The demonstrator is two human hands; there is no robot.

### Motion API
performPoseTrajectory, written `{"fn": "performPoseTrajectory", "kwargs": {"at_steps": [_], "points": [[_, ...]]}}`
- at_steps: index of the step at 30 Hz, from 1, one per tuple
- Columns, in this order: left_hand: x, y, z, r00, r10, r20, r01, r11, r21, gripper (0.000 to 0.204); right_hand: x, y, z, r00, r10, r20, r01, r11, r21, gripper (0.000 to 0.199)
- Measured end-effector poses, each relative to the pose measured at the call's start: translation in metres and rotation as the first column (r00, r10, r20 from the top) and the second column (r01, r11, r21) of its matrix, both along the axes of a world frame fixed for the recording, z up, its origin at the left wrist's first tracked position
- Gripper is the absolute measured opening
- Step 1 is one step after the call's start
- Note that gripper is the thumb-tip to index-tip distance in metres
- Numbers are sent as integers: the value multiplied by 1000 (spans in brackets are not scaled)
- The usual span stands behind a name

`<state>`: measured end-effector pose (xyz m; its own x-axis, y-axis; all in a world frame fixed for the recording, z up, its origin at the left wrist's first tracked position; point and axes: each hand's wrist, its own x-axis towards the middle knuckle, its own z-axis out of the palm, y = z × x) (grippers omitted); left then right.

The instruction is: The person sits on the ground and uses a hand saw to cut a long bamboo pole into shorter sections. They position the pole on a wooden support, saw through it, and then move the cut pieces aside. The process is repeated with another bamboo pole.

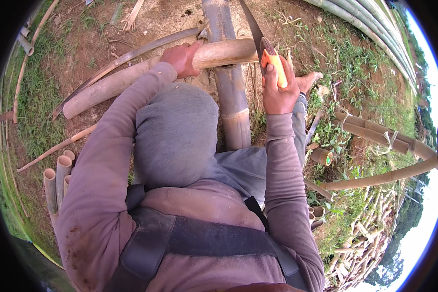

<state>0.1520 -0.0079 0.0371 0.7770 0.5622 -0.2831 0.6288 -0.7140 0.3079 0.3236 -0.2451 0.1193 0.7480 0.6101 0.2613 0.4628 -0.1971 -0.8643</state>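
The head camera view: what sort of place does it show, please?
Probably an outdoor bamboo-working yard: long green poles lie at the upper right, a heap of cut pieces at the lower right, and the ground is soil with grass.

An outdoor bamboo-working yard surrounds me: brown bare earth (pixel 155 22) and green grass (pixel 36 90) underfoot, long round greenish bamboo poles (pixel 374 25) at two o'clock, leafy dark-green trees (pixel 427 121) at three, heaped pale bamboo pieces (pixel 365 234) at four.
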Motion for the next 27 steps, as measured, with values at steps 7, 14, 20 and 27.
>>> {"fn": "performPoseTrajectory", "kwargs": {"at_steps": [7,14,20,27], "points": [[-15,6,-6,999,28,33,-26,999,-41,105,-62,-151,36,992,46,114,-35,995,-94,51],[4,-6,-6,994,-39,98,41,999,-23,106,-21,-78,21,977,-6,211,18,999,-52,43],[-13,1,0,991,4,130,-6,1000,14,106,-10,-18,18,981,23,190,-18,999,-28,44],[-13,3,-11,977,-15,211,18,1000,-13,106,-22,-30,9,979,-6,203,6,1000,-1,44]]}}
